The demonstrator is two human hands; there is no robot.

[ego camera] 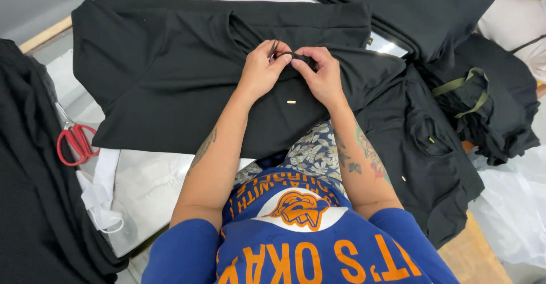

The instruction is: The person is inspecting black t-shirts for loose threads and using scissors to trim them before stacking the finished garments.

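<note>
Both your left hand (263,70) and right hand (321,74) pinch a fold of the folded black cotton garment (170,73) at frame centre; red-handled scissors (74,142) lie at left.

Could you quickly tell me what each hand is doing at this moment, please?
Left hand: closed, pinching a small thread snip at the black garment.
Right hand: closed, pinching a fold of the same garment.

Both hands, left hand (263,70) and right hand (321,76), pinch a black garment (170,73) beside red scissors (74,142).
</note>
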